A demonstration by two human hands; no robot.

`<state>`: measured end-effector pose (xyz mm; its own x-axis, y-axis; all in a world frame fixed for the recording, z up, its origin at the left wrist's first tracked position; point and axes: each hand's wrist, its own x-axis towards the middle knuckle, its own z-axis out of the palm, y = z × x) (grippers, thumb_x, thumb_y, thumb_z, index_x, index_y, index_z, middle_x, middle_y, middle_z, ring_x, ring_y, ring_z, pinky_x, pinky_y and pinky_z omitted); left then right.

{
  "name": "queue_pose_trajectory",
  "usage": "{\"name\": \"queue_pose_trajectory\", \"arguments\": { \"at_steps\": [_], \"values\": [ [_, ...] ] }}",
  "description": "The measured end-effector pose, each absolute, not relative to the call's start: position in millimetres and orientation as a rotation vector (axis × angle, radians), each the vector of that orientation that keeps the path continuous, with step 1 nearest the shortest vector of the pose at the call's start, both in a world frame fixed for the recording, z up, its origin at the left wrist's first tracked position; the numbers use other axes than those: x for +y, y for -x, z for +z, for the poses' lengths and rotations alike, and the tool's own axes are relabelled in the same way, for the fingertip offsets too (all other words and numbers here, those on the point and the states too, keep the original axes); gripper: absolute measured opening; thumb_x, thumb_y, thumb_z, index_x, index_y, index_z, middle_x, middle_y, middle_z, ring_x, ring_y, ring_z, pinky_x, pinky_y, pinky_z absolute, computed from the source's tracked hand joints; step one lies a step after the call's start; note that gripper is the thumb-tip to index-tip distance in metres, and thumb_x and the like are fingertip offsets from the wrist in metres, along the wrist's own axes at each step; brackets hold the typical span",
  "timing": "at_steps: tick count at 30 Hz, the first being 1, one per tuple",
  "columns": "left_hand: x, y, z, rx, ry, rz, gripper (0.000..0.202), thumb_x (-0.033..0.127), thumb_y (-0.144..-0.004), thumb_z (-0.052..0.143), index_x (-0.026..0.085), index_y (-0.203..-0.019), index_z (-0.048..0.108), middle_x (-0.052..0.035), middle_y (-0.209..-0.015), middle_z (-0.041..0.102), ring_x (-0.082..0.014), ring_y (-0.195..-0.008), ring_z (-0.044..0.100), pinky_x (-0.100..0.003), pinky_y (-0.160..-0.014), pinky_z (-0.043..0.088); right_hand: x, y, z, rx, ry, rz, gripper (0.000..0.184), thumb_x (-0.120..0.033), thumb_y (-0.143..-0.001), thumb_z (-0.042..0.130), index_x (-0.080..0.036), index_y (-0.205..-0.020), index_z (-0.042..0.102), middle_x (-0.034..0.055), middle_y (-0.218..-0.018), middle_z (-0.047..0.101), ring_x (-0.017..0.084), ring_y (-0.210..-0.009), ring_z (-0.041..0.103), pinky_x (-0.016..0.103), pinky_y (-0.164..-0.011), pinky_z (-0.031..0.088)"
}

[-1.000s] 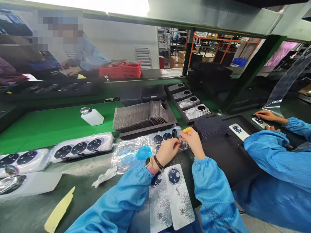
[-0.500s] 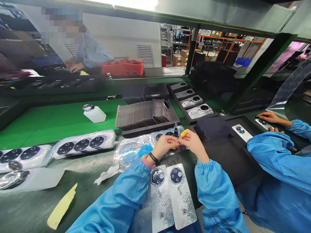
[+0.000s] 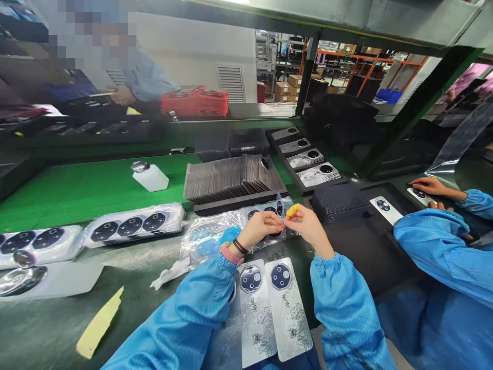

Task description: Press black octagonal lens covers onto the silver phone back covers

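Note:
My left hand (image 3: pixel 264 229) and my right hand (image 3: pixel 307 227) meet fingertip to fingertip, both in a pinch. What they pinch is too small to make out. A yellow finger cot (image 3: pixel 293 210) covers one finger of my right hand. Just behind and beneath the fingers lies a clear plastic bag (image 3: pixel 208 235) with dark camera-lens films and a blue round piece (image 3: pixel 231 234). Below my wrists, two silvery patterned phone back panels (image 3: pixel 259 318) (image 3: pixel 289 313) lie side by side, each with a dark octagonal lens area. Another panel is partly hidden under my left sleeve.
A rack of upright panels (image 3: pixel 219 180) stands ahead, with a tray of panel stacks (image 3: pixel 318 174) behind right. Leftward are a white pump bottle (image 3: pixel 150 177), packed lens films (image 3: pixel 133 226), crumpled tissue (image 3: pixel 170 272) and yellow paper (image 3: pixel 100 324). At right, a co-worker's hands (image 3: pixel 437 189) touch a panel.
My hands stay together at nearly the same spot, with the left fingers shifting slightly. The view has tilted a little. Across the bench, a person's hands have moved.

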<state>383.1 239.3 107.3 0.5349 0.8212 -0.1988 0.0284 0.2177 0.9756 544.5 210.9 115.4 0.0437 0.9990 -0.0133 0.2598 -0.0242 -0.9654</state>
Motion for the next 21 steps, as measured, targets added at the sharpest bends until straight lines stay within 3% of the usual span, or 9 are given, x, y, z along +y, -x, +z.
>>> {"name": "queue_pose_trajectory", "arguments": {
  "at_steps": [15, 21],
  "values": [
    [240.7, -381.0, 105.5, 0.866, -1.298, 0.640, 0.025, 0.019, -0.055, 0.079, 0.016, -0.064, 0.056, 0.0002, -0.067, 0.068, -0.0138, -0.065, 0.066, -0.027, -0.070, 0.051, 207.2, -542.4, 119.6, -1.421, 1.405, 1.044, 0.013, -0.020, -0.058, 0.062, -0.023, -0.063, 0.050, -0.0025, -0.063, 0.063, 0.018, -0.069, 0.065, 0.033, -0.071, 0.052],
    [237.8, -382.7, 108.0, 0.901, -1.355, 0.641, 0.019, 0.017, -0.058, 0.074, 0.017, -0.060, 0.055, 0.0022, -0.061, 0.066, -0.0139, -0.063, 0.066, -0.025, -0.066, 0.051, 207.3, -542.1, 119.0, -1.449, 1.411, 1.021, 0.013, -0.025, -0.058, 0.061, -0.023, -0.064, 0.050, -0.0023, -0.064, 0.062, 0.019, -0.070, 0.064, 0.032, -0.068, 0.050]
  ]
}}
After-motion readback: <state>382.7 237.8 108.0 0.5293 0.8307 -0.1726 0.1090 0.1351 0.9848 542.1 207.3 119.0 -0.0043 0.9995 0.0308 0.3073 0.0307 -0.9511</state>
